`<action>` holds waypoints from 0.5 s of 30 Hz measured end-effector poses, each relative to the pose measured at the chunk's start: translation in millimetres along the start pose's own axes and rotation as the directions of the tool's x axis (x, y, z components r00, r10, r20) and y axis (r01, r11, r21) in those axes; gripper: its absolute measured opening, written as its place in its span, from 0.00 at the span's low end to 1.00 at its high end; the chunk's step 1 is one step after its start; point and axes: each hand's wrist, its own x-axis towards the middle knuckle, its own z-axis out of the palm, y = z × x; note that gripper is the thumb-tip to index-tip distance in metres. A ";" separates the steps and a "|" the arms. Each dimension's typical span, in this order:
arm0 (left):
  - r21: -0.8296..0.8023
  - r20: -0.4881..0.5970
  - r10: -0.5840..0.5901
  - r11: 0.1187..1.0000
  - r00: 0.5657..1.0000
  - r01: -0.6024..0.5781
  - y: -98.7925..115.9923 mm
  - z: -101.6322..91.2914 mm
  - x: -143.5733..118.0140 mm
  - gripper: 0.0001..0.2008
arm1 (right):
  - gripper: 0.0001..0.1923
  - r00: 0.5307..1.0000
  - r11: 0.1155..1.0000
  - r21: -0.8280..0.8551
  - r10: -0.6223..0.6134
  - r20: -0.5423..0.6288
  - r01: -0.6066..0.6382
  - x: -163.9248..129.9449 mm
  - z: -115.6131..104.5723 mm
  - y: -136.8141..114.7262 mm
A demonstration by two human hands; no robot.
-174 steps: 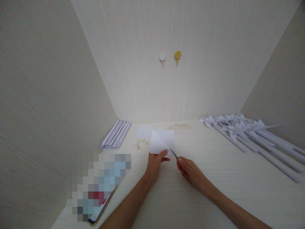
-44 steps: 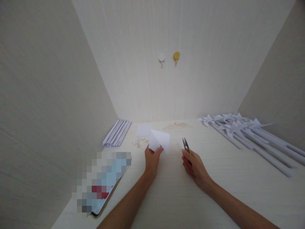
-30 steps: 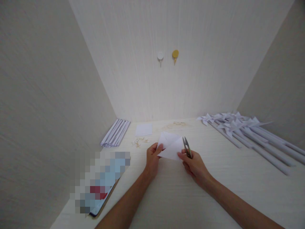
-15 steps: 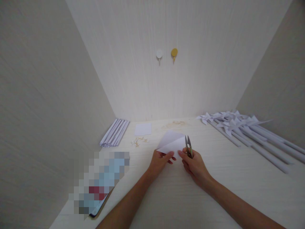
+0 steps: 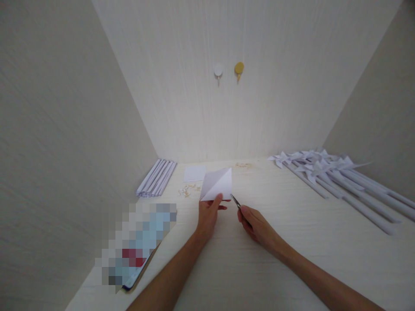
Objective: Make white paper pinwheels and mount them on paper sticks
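On the pale wood-grain table point(image 5: 292, 259), walled in on three sides, the largest things lie at the right: a spread of white paper pinwheels on long rolled-paper sticks point(image 5: 337, 172). At the far left corner lies a bundle of white rolled-paper tubes point(image 5: 157, 178), and nearer the front edge a blurred flat object point(image 5: 136, 246). A small white paper sheet point(image 5: 194, 173) lies by the back wall, with a scatter of tiny pale pins point(image 5: 188, 190) (too small to make out singly) just in front of it. The left hand point(image 5: 207, 216) pinches the lower edge of a creased white paper square point(image 5: 218, 185), holding it upright above the table. The right hand point(image 5: 256, 224) is closed around small metal snips point(image 5: 236, 201), their tips just beside the square's lower right corner.
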 end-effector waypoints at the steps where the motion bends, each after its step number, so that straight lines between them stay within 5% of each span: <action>1: -0.008 -0.001 -0.004 1.000 1.000 0.004 -0.5 -0.1 0.1 0.14 | 0.20 1.000 1.000 -0.012 0.001 -0.003 -0.001 0.1 -0.2 -0.2; 10: -0.088 -0.047 -0.050 0.995 0.998 0.046 1.0 0.3 0.5 0.16 | 0.20 0.999 0.998 -0.069 -0.015 -0.030 0.013 -0.2 0.5 1.4; 15: -0.049 0.012 -0.043 0.998 0.999 0.043 0.9 2.5 -1.7 0.17 | 0.21 0.998 0.989 -0.136 -0.062 -0.025 0.059 -0.3 -0.4 3.8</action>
